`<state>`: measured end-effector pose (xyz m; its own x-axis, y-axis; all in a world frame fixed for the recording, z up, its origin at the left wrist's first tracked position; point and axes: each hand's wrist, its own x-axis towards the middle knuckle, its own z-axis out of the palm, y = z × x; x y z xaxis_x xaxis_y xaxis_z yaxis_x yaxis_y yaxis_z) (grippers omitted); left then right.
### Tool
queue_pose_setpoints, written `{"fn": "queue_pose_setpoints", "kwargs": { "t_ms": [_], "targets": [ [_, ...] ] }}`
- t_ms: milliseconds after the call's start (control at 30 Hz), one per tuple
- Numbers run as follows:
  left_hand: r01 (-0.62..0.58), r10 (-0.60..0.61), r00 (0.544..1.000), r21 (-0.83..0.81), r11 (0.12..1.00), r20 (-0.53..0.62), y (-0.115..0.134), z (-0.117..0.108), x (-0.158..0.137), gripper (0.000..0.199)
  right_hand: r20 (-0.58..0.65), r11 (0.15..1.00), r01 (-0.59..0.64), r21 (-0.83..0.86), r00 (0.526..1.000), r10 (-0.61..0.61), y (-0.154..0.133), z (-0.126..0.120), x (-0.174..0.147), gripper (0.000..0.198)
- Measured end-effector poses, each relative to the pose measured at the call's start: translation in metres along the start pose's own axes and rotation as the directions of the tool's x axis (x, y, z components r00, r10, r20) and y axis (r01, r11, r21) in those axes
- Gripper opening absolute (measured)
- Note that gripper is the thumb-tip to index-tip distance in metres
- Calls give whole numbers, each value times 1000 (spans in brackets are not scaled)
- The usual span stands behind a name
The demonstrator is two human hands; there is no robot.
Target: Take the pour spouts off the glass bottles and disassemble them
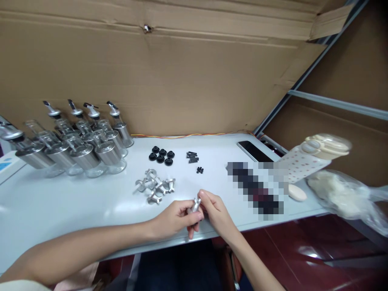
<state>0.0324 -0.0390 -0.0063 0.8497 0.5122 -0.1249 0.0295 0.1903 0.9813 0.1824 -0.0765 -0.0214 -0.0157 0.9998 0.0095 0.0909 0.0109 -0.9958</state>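
My left hand (pixel 176 220) is closed on a silver metal pourer spout (pixel 196 205) above the front edge of the table. Thumb and fingertips of my right hand (pixel 216 212) pinch together at its forked top end; whatever small thing they may hold is hidden. To the left of the hands lies a loose pile of similar silver spouts (pixel 156 185). Beyond them sit several black ribbed stoppers (pixel 161 156) in two rows. Several small black flip levers (pixel 192 157) lie to the right of these, with a cluster of tiny black round pieces (pixel 200 170) nearer the hands.
Glass bottles with steel sleeves (pixel 86 157) crowd the left side, some topped with pourers (pixel 113 108). On the right are a phone (pixel 255 151), a blurred-out dark item (pixel 254 190), a white oval object (pixel 297 192), a spotted flask (pixel 312 155) and a plastic bag (pixel 339 194). Cardboard (pixel 182 81) stands behind.
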Motion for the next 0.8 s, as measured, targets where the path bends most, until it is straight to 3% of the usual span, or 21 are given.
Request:
{"fn": "queue_pose_setpoints", "kwargs": {
  "t_ms": [167,367,500,567,667,700,800],
  "targets": [
    [-14,27,994,118,993,-109,-4,3,-3,32,21,987,45,-152,999,-42,-14,-10,5,55],
    [-48,35,985,-75,996,-169,1,3,-3,31,-12,997,-2,-77,1000,1,-14,-2,5,51],
    [-96,93,973,-7,995,-213,1,3,-7,28,-86,993,33,-111,995,-43,-20,0,7,48],
    [-125,150,963,119,985,-226,-2,4,-10,27,-214,992,43,-116,975,-67,-25,-12,10,49],
    [-137,178,974,260,956,-143,-7,5,-16,24,-477,991,92,-98,869,-128,-30,-38,17,49],
    [-132,165,981,264,955,-107,-8,6,-16,23,-500,987,113,-115,852,-156,-30,-46,19,46],
    [-105,124,989,209,972,-82,-6,7,-15,25,-413,972,105,-209,891,-185,-23,-60,22,29]
  ]
}}
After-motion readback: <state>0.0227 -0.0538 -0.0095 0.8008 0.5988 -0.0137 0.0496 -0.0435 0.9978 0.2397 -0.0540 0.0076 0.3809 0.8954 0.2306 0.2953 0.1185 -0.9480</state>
